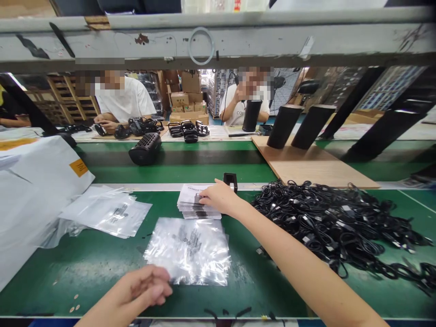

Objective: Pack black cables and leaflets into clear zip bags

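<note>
My right hand (220, 198) reaches forward with its fingers extended over a stack of printed leaflets (190, 204). Its fingertips rest on the top sheet; no leaflet is visibly lifted. On the near side of the stack lies a pile of clear plastic bags (190, 252) with black print. By the near left corner of that pile is my left hand (145, 287), its fingers loosely bent and the thumb apart, with nothing visible in it. Just beyond my right hand stands a small black holder (230, 180).
More clear bags (112, 211) lie at left beside a large white sack (41, 181). Bundled black cables (327, 222) are heaped at right. Across the bench are a black speaker (146, 149), a wooden board (313, 163) with upright black cylinders, and two co-workers. A beam (259, 38) crosses overhead.
</note>
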A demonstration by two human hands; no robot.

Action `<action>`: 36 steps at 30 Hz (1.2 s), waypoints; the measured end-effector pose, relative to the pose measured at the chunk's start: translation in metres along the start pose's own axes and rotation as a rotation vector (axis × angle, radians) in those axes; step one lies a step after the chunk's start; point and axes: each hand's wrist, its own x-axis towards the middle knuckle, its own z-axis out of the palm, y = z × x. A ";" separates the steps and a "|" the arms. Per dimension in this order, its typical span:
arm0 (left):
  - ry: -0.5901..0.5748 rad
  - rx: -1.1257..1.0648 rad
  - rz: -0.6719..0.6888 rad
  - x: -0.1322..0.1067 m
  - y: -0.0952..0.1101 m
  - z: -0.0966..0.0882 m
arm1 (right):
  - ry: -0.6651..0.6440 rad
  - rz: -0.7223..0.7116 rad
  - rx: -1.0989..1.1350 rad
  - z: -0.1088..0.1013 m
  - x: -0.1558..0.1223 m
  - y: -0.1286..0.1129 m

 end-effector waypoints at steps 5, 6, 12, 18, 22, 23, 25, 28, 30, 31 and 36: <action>-0.242 -0.016 0.051 0.039 0.035 0.026 | 0.020 -0.018 -0.017 0.003 -0.003 0.000; -0.256 -0.023 0.051 0.045 0.035 0.029 | 0.026 -0.024 -0.013 0.003 -0.002 0.003; -0.259 -0.142 0.015 0.065 0.027 0.041 | 0.056 -0.084 -0.023 -0.005 0.003 0.014; -0.061 -0.613 -0.022 0.067 0.038 0.035 | 0.254 -0.407 0.005 0.010 -0.048 -0.020; -0.092 -0.414 -0.081 0.063 0.040 0.037 | 0.470 -0.007 0.478 0.039 -0.098 -0.031; -0.151 -0.358 -0.087 0.062 0.039 0.041 | 0.415 0.154 0.659 0.045 -0.108 -0.029; -0.208 -0.271 -0.080 0.062 0.033 0.052 | 0.200 0.369 1.013 0.053 -0.124 -0.021; -0.125 -0.132 -0.008 0.067 0.018 0.066 | 0.090 0.552 1.296 0.057 -0.145 -0.005; -0.070 0.005 0.067 0.073 0.005 0.068 | 0.189 0.651 1.332 0.058 -0.159 0.005; -0.043 0.084 0.108 0.076 0.000 0.066 | 0.215 0.683 1.335 0.059 -0.166 0.008; 0.049 0.563 0.220 0.081 -0.003 0.058 | 0.177 0.769 1.302 0.071 -0.186 0.010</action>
